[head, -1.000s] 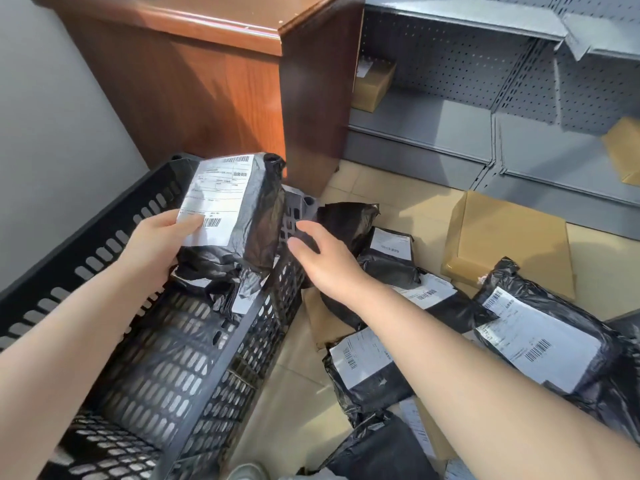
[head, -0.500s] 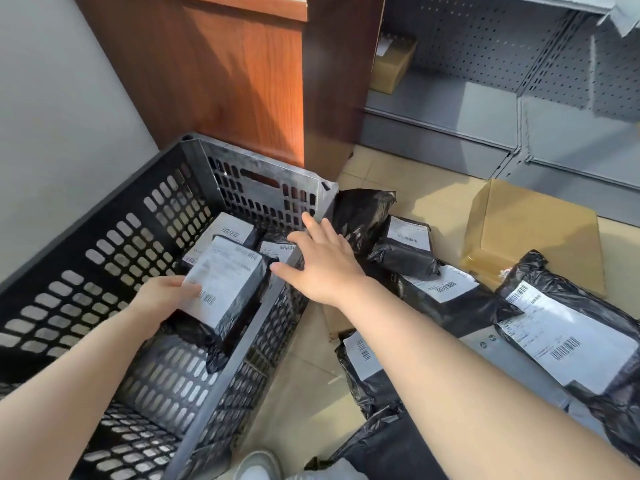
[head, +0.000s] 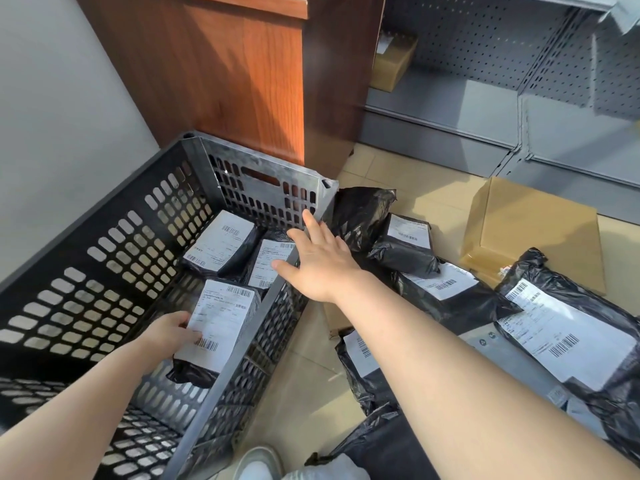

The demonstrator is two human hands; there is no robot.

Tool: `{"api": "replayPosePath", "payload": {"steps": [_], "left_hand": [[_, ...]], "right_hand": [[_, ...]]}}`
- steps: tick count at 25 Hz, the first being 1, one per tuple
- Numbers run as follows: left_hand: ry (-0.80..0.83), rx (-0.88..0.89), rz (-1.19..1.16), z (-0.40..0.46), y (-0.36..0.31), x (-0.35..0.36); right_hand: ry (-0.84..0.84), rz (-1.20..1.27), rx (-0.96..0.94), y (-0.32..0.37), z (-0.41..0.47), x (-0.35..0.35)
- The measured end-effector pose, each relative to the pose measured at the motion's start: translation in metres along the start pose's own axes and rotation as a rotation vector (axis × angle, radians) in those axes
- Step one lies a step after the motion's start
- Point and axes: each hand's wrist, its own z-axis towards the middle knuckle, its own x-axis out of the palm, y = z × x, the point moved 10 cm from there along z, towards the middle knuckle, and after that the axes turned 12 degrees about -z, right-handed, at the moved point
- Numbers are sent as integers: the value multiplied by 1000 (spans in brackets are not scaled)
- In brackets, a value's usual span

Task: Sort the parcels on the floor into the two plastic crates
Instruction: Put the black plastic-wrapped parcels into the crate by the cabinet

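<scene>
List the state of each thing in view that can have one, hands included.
left hand: holding the labelled parcel low inside the crate
right hand: open, fingers spread, over the crate's rim
black crate: open-topped, two other parcels inside
cardboard box: closed, on the floor
black parcels on the floor: sealed, piled, unsorted

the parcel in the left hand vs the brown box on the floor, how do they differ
The parcel is black plastic with a white barcode label; the brown box is plain cardboard. The parcel is inside the crate, held by the left hand; the box lies untouched on the floor.
</scene>
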Motion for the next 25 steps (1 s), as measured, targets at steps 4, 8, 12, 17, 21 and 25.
{"api": "replayPosePath", "payload": {"steps": [4, 8, 12, 17, 21, 25], "left_hand": [[44, -26, 164, -7, 2, 1], [29, 24, 369, -13, -8, 22], [35, 30, 364, -19, -16, 43], [72, 18, 353, -12, -10, 53], [137, 11, 373, -12, -8, 65], [126, -36, 360, -12, -3, 70]], "right_hand": [[-13, -31, 5, 3, 0, 0], [7, -58, -7, 1, 0, 0], [7, -46, -11, 1, 0, 2], [-6, -35, -18, 1, 2, 4], [-19, -18, -23, 3, 1, 4], [-32, -14, -22, 1, -1, 2]]}}
